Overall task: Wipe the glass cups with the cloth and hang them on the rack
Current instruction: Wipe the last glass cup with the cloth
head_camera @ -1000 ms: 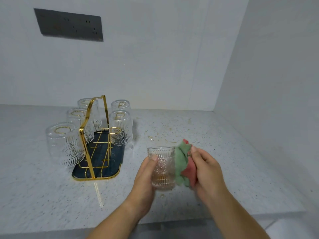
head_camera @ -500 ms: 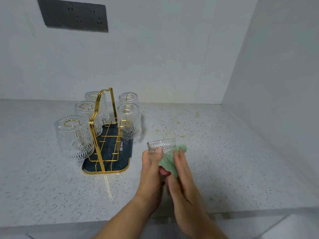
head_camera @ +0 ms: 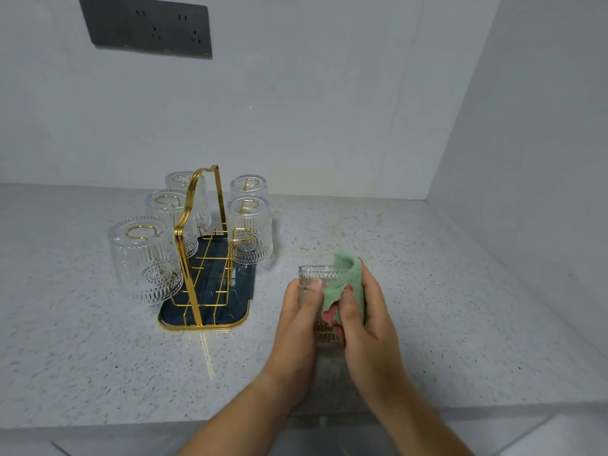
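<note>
An upright ribbed glass cup [head_camera: 316, 276] is gripped by my left hand [head_camera: 301, 315] over the counter's front part. Pressed on the cup's right side and draped over its rim is a green and pink cloth [head_camera: 347, 279], held by my right hand [head_camera: 367, 319]. To the left stands a gold wire rack [head_camera: 200, 255] on a dark tray [head_camera: 210, 319]. Several glass cups hang upside down on its hooks, the nearest [head_camera: 144, 260] at the front left, another [head_camera: 250, 228] on the right side. One gold hook [head_camera: 241, 238] at the front right is bare.
A speckled white counter [head_camera: 444, 307] ends in a front edge below my wrists. White walls close the back and the right side. A dark socket panel [head_camera: 148, 26] is on the back wall, upper left.
My right hand moved the cloth from the cup's front around to its right side and over the rim. The cup stayed in my left hand.
</note>
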`<state>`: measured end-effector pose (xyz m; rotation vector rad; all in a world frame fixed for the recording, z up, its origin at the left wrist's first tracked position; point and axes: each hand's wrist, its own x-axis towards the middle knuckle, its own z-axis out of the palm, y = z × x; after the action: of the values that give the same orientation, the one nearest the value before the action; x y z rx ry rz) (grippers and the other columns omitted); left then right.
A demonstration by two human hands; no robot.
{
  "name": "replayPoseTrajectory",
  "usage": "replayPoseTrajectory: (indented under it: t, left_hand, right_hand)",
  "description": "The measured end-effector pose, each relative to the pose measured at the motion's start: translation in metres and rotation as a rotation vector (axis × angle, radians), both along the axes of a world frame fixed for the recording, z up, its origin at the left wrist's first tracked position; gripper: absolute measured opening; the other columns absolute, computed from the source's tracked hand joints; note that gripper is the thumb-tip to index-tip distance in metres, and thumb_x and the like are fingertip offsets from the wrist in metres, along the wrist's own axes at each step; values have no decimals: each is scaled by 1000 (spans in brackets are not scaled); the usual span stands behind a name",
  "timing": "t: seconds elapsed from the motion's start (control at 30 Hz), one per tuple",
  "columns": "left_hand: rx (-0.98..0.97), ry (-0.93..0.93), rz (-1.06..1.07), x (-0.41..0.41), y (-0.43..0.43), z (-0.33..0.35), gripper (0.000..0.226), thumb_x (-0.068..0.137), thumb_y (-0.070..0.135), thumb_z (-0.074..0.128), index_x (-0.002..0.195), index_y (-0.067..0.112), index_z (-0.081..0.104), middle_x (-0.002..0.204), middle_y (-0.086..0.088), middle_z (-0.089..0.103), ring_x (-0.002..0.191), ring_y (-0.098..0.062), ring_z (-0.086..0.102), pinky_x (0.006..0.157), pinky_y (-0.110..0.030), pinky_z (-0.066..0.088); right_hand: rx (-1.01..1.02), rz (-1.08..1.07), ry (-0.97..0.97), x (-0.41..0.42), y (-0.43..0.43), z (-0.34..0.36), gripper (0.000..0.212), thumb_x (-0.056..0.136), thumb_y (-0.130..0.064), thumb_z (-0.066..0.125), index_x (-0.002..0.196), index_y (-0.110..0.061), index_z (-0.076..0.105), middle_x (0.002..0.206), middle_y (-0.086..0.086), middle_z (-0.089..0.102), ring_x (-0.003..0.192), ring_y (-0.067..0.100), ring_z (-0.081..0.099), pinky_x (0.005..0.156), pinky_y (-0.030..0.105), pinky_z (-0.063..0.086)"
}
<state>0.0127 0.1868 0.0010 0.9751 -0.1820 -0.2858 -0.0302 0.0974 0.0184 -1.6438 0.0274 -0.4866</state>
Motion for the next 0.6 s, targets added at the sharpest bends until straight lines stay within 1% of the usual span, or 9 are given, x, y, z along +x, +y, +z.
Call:
replayPoseTrajectory:
  t: [0.07, 0.13, 0.23, 0.3, 0.4, 0.43, 0.5, 0.53, 0.6]
  left_hand:
    - [-13, 14, -2, 0, -1, 7, 54, 99, 47, 61, 132, 5, 58, 127, -22, 72, 117, -36, 71, 99, -51, 58]
    - [-4, -8, -17, 1, -1, 14, 57, 97, 45, 59, 133, 1, 57, 125, -24, 71, 109, -33, 72, 89, -41, 62]
    - [22, -43, -81, 1, 2, 19, 55, 101, 46, 57, 132, 1, 63, 124, -26, 71, 110, -34, 71, 89, -39, 61]
    - [65, -43, -116, -5, 1, 20, 54, 96, 48, 58, 126, 5, 70, 119, -21, 74, 105, -30, 73, 85, -38, 61]
    - [100, -17, -144, -12, -4, 22, 50, 98, 47, 56, 127, 10, 72, 123, -17, 75, 113, -32, 73, 95, -45, 58]
    - [100, -1, -140, -11, -3, 25, 49, 100, 49, 55, 123, 10, 74, 117, -16, 77, 107, -30, 75, 88, -41, 60]
    - [82, 57, -99, -1, -1, 30, 53, 100, 53, 52, 111, 6, 74, 98, -17, 76, 88, -28, 76, 70, -32, 59]
    - [77, 74, -67, 4, 2, 31, 60, 98, 57, 55, 113, 2, 71, 100, -22, 74, 91, -33, 76, 71, -34, 60]
    - [112, 71, -36, 9, 4, 32, 85, 86, 68, 64, 131, -4, 59, 112, -27, 70, 103, -40, 74, 77, -41, 62]
  right_hand:
    - [-24, 13, -21, -7, 5, -5, 51, 105, -36, 42, 154, -45, 30, 148, -16, 54, 134, 3, 54, 111, 30, 46]
    - [-92, -34, -25, -15, 11, -13, 57, 99, -46, 41, 150, -58, 19, 159, -26, 35, 146, -3, 35, 122, 36, 35]
    - [-203, -95, -73, -18, 10, -11, 60, 95, -54, 34, 148, -66, 11, 166, -26, 15, 154, -2, 16, 126, 45, 24]
    - [-184, -107, -94, -11, -1, 3, 53, 97, -53, 33, 145, -70, 16, 165, -29, 14, 153, -3, 16, 126, 46, 26]
    - [-99, -55, -101, -2, -15, 19, 48, 100, -51, 33, 146, -62, 24, 165, -22, 23, 151, -1, 25, 125, 44, 28]
    - [-118, -20, -100, -2, -13, 19, 51, 101, -52, 33, 150, -60, 22, 166, -21, 22, 152, 2, 26, 125, 45, 28]
    - [-254, 9, -96, -10, -3, 7, 57, 103, -49, 30, 155, -56, 9, 168, -24, 9, 155, 1, 14, 128, 38, 19]
    - [-335, 8, -109, -15, 3, -1, 58, 104, -46, 28, 155, -55, 3, 169, -25, 1, 155, -2, 6, 128, 29, 13]
    - [-433, -8, -135, -25, 10, -10, 60, 103, -45, 26, 153, -59, -5, 169, -22, -7, 154, -4, -3, 122, 12, 7]
